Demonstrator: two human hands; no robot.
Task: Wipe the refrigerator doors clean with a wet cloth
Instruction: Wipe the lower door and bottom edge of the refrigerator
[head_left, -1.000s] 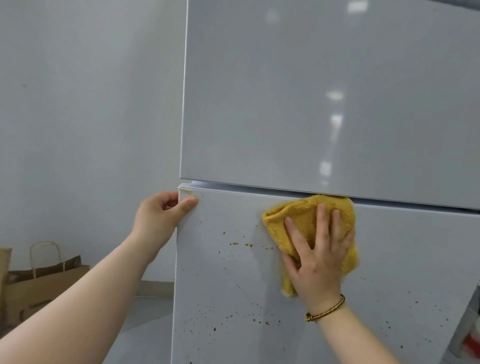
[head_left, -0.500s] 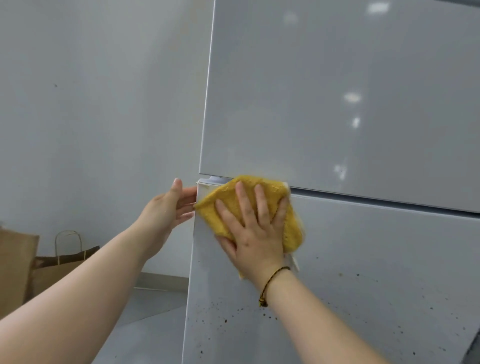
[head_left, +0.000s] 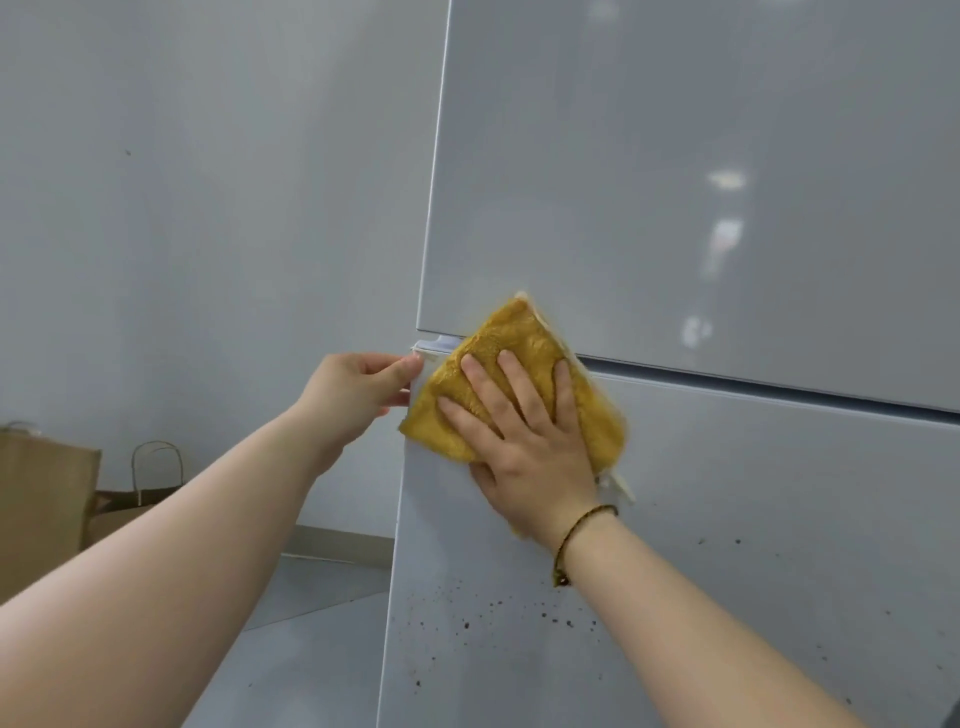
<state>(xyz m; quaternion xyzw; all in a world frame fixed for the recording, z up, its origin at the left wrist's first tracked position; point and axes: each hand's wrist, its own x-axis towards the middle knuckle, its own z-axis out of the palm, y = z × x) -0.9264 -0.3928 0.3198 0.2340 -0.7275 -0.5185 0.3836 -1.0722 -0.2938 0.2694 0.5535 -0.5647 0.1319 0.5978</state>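
A pale grey refrigerator fills the right side, with an upper door and a lower door split by a dark gap. My right hand lies flat with fingers spread on a yellow cloth, pressing it against the lower door's top left corner; the cloth's upper tip overlaps the upper door. My left hand grips the left edge of the lower door at its top corner. Several small brown specks dot the lower door below the cloth.
A grey wall stands to the left of the fridge. Two brown paper bags sit on the grey floor at the lower left, against the wall.
My right hand slid the cloth from the middle of the lower door's top edge left to its corner, clearing specks there. My left hand let go of the corner, then gripped it again.
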